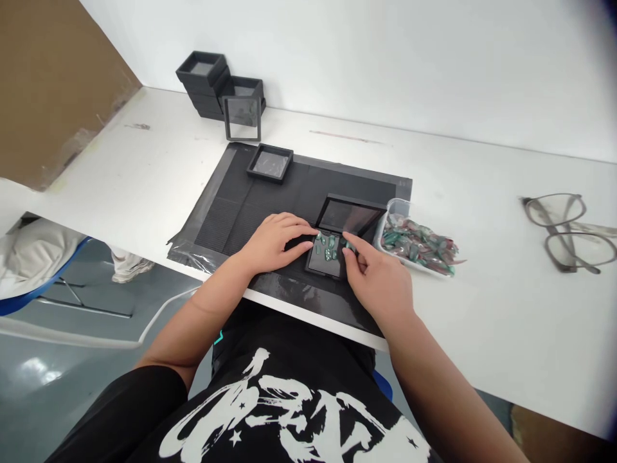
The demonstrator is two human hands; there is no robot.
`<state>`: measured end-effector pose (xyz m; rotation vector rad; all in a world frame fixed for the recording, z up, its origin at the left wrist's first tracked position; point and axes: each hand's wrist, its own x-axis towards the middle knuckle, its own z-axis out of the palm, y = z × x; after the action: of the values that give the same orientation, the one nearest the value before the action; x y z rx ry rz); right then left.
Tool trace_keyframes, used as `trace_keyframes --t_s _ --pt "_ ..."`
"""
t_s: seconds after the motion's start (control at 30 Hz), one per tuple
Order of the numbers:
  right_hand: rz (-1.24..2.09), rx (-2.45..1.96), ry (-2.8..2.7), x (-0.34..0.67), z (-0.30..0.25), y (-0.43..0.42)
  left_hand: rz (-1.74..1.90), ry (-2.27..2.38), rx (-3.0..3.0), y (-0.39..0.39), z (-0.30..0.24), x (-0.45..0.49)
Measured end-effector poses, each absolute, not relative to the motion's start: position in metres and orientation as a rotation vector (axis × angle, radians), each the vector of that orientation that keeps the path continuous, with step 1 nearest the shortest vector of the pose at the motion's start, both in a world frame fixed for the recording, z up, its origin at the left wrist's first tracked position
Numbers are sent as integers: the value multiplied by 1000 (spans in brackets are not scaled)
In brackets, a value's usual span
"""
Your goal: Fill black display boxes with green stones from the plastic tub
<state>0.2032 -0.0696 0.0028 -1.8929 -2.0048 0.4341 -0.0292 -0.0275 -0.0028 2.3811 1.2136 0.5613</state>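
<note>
An opened black display case [324, 263] lies on the dark mat, its framed lid [348, 215] tilted up at the back. Several glossy green pieces [330, 247], shaped like press-on nails, rest on its clear inner film. My left hand [276, 243] is open at the case's left side; its index fingertip touches the upper left corner by a green piece, and the thumb lies at the left edge. At the right edge, my right hand [378, 273] pinches a green nail-shaped piece [349, 245] between thumb and index finger, partly hidden by the fingers.
A clear plastic tub [393, 209] heaped with green and reddish pieces stands right of the case. Behind are an open black frame [270, 163], a stack of black frames [205, 90] and an upright frame [242, 137]. Eyeglasses [562, 218] lie far right. The table's front edge is close.
</note>
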Motion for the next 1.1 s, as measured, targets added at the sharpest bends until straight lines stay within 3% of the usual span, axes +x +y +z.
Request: trace_keyframes --t_s 0.7,1.1 --pt "95 -1609 -2002 198 -12 -66 557 1227 2386 -29 -5 -31" --pt "183 -1601 -2012 200 -15 -67 562 1222 2367 -29 -6 -32"
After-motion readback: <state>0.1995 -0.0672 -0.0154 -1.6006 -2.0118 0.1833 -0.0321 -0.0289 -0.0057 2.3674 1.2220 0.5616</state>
